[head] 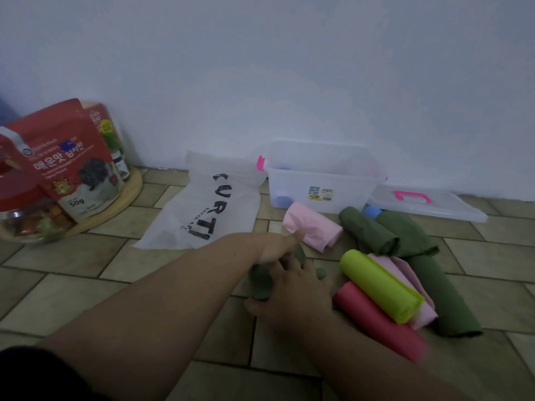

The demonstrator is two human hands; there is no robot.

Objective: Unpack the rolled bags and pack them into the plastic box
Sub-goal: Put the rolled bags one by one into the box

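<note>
A pale wall (289, 68) fills the upper half of the view, and below it runs a floor of tan tiles (72, 285). Against the wall stands the clear plastic box (356, 180) with pink clips, open at the top, with a blue roll (281, 200) lying inside at its left end. Its lid (451, 206), with a pink handle, lies flat on the floor just to the right. Left of the box a white printed bag (202, 209) lies spread out, and further left a round wooden tray (121, 198) holds red snack packets (66, 166) and a jar (26, 209).

In front of the box lie the rolled bags: a pink roll (312, 227), two dark green rolls (367, 230), and a loose heap with a lime roll (379, 285) on top of a red roll (376, 319).

Both forearms reach to a dull green bag (259, 280) on the floor just left of that heap. The left hand (278, 246) presses on its far end, fingers curled over the cloth, thumb out toward the pink roll. The right hand (292, 290) covers its near part with fingers bent around it; how tightly it grips I cannot tell.
</note>
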